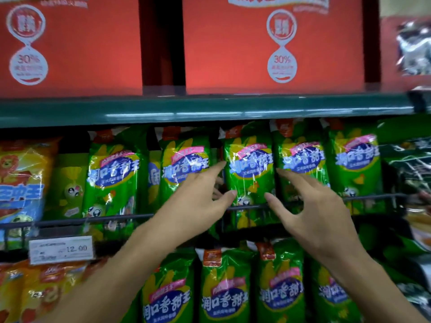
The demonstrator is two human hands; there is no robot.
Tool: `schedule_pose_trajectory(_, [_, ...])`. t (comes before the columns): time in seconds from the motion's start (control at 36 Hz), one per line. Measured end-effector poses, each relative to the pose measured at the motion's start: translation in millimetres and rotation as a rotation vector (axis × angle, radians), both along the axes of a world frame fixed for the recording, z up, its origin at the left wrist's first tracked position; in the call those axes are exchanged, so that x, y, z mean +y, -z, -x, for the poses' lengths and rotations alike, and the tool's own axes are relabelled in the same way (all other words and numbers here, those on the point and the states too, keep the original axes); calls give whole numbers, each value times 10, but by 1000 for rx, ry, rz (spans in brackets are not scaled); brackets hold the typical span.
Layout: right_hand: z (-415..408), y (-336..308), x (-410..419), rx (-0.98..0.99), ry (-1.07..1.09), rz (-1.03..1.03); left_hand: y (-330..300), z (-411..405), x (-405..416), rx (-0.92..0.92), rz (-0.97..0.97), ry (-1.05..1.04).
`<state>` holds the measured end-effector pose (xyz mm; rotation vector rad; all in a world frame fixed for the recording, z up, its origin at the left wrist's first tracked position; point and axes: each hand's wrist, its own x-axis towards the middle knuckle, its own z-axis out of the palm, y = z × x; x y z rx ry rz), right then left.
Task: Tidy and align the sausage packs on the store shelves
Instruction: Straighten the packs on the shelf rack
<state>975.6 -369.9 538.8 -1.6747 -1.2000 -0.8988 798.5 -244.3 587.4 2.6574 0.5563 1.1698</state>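
Several green sausage packs stand upright in a row on the middle shelf behind a black wire rail (373, 197). My two hands flank one green pack (250, 169) in the middle of that row. To its left, my left hand (198, 197) has the index finger stretched toward the pack's left edge and the thumb near its lower left. On the other side, my right hand (310, 206) spreads its fingers, index tip by the pack's right edge. Neither hand grips anything. Another row of green packs (224, 290) stands on the shelf below.
Red cartons (256, 47) sit on the green shelf board (186, 110) above. Yellow-orange packs (21, 178) stand at the far left, dark green packs (405, 173) at the right. A price tag (61, 249) reading 12.00 hangs on the rail at the lower left.
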Motion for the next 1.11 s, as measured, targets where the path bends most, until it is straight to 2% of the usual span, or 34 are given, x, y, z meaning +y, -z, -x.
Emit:
schedule_pose_trajectory(0.11, [-1,60,43,-105,87,43,2,-224,44,-7,16,-119])
schedule_pose_trajectory(0.19, [-17,96,88,-117,34,4,18,-300,59,-72,23,-177])
schedule_pose_trajectory(0.36, [-95,183,165,-133,-98,-67,77,-272,11,-228,34,-153])
schedule_pose_trajectory(0.58, [-166,248,187,-152,-208,-43,205,-234,-9,-265,-62,-229])
schedule_pose_trajectory(0.67, [-179,280,194,-160,-227,-32,251,-234,8,-301,-150,-177])
schedule_pose_trajectory(0.92, [-92,309,245,-170,-226,-22,318,-203,124,-367,-183,-88])
schedule_pose_trajectory(1.11, [-15,275,186,-172,-247,-3,452,-62,185,-367,-368,-82])
